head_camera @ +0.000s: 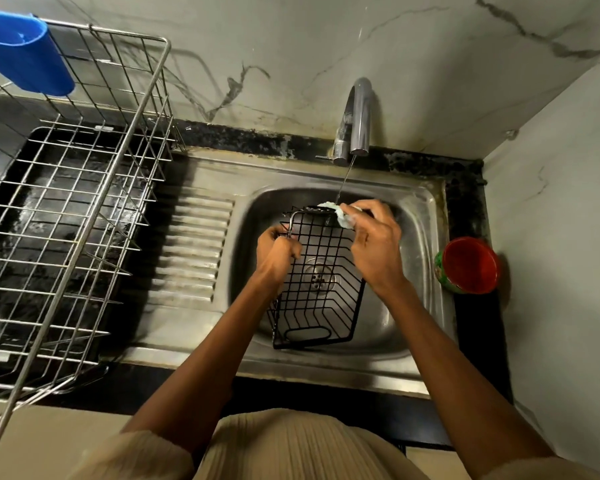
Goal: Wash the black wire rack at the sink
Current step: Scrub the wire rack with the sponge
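Head view: we judge the wire rack light, stiff and slippery, so our left hand grips its rim over the sink while our right hand pinches a soapy sponge at its far edge.

- Black wire rack: rectangular grid basket, looped handle at near end, held tilted over the steel sink basin, far rim under the tap's thin stream.

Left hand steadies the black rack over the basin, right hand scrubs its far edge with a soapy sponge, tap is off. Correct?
Not quite: the tap is running, a thin stream falling onto the rack in the head view. Left hand steadies, right hand scrubs with the sponge.
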### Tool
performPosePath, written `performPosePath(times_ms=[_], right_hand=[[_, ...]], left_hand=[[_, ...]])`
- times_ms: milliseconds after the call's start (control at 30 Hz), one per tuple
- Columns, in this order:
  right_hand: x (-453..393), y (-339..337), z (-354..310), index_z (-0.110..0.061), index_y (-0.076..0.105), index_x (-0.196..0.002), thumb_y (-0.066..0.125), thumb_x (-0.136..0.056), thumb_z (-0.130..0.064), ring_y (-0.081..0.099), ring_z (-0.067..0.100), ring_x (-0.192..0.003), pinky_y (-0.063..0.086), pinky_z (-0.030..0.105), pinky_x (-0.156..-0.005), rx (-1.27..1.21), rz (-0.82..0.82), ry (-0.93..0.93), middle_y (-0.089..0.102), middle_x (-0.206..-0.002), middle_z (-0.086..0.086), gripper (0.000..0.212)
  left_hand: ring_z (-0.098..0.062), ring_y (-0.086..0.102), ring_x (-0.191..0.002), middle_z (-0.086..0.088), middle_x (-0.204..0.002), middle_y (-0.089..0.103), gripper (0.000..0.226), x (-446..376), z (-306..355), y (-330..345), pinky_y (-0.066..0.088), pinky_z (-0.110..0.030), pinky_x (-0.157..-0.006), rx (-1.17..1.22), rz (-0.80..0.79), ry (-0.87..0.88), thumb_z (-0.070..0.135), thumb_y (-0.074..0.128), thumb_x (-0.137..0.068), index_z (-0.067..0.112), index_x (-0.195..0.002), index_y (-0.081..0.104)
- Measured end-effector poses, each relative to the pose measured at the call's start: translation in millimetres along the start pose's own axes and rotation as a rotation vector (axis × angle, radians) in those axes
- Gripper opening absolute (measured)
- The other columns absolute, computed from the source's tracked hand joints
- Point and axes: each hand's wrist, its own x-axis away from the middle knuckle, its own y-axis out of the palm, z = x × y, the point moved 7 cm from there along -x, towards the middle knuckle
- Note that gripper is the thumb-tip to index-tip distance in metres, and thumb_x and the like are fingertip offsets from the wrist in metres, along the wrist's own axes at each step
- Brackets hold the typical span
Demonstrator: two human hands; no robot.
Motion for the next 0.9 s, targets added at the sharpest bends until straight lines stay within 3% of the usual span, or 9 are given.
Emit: performPosePath(times_ms=[100,267,400,533,700,800,867,900], right_hand=[[-7,4,-11,0.0,0.071,-0.116,0.059,-0.076,0.024,0.058,0.027,-0.103,0.055,0.031,-0.086,-0.005,-0.024,-0.003,0.063,-0.108,0.013,0.049],[-10,37,-58,0.001,0.068,-0.12,0.063,-0.074,0.02,0.061,0.03,-0.1,0.056,0.038,-0.08,0.112,-0.192,-0.189,0.068,-0.112,0.014,0.049],[-13,22,-17,-0.004,0.07,-0.117,0.061,-0.078,0.019,0.061,0.028,-0.096,0.054,0.042,-0.081,0.206,-0.154,-0.158,0.07,-0.108,0.01,0.047],[-13,12,17,-0.001,0.07,-0.117,0.06,-0.079,0.02,0.061,0.028,-0.098,0.055,0.044,-0.085,0.197,-0.192,-0.042,0.069,-0.108,0.013,0.044],[-17,33,-19,0.001,0.068,-0.119,0.061,-0.08,0.019,0.061,0.029,-0.103,0.056,0.041,-0.086,0.184,-0.193,-0.189,0.068,-0.112,0.014,0.044],[-14,41,-44,0.0,0.066,-0.123,0.061,-0.078,0.019,0.061,0.028,-0.108,0.054,0.039,-0.093,0.175,-0.232,-0.318,0.068,-0.117,0.014,0.05],[-22,35,-27,-0.004,0.067,-0.122,0.059,-0.081,0.018,0.062,0.026,-0.106,0.055,0.04,-0.093,0.197,-0.199,-0.279,0.069,-0.117,0.011,0.048],[-26,28,-13,-0.006,0.068,-0.122,0.058,-0.083,0.017,0.063,0.026,-0.106,0.056,0.041,-0.091,0.207,-0.168,-0.212,0.069,-0.117,0.01,0.046]], left_hand=[[-0.014,0.053,-0.076,-0.001,-0.079,0.059,0.034,2,2,5,0.045,-0.034,-0.077,0.013,-0.026,-0.01,-0.004,0.046,-0.061,0.008,-0.09,0.06],[-0.025,0.045,-0.078,-0.011,-0.08,0.05,0.031,7,2,20,0.041,-0.039,-0.071,-0.018,-0.116,-0.004,0.002,0.046,-0.056,0.008,-0.085,0.056],[-0.019,0.058,-0.09,-0.01,-0.096,0.062,0.053,-3,-7,-2,0.048,-0.036,-0.085,0.049,-0.026,-0.046,0.004,0.051,-0.051,-0.001,-0.103,0.061],[-0.017,0.055,-0.086,-0.005,-0.089,0.061,0.05,-8,-11,-15,0.043,-0.035,-0.081,0.053,0.002,-0.047,0.002,0.05,-0.052,0.004,-0.1,0.06],[-0.017,0.053,-0.08,-0.007,-0.093,0.062,0.039,-1,-6,3,0.042,-0.03,-0.069,0.038,-0.016,-0.053,0.014,0.046,-0.061,0.011,-0.097,0.06],[-0.019,0.058,-0.09,-0.006,-0.097,0.063,0.031,-2,-5,9,0.045,-0.036,-0.08,0.022,-0.004,-0.03,0.015,0.045,-0.054,0.01,-0.083,0.055],[-0.025,0.06,-0.103,-0.002,-0.096,0.063,0.013,-7,-6,4,0.041,-0.04,-0.092,0.056,0.021,-0.026,0.005,0.046,-0.064,0.013,-0.071,0.053],[-0.029,0.061,-0.106,0.001,-0.092,0.063,0.019,-10,-8,-1,0.04,-0.041,-0.093,0.083,0.035,-0.038,-0.002,0.045,-0.066,0.015,-0.067,0.053]])
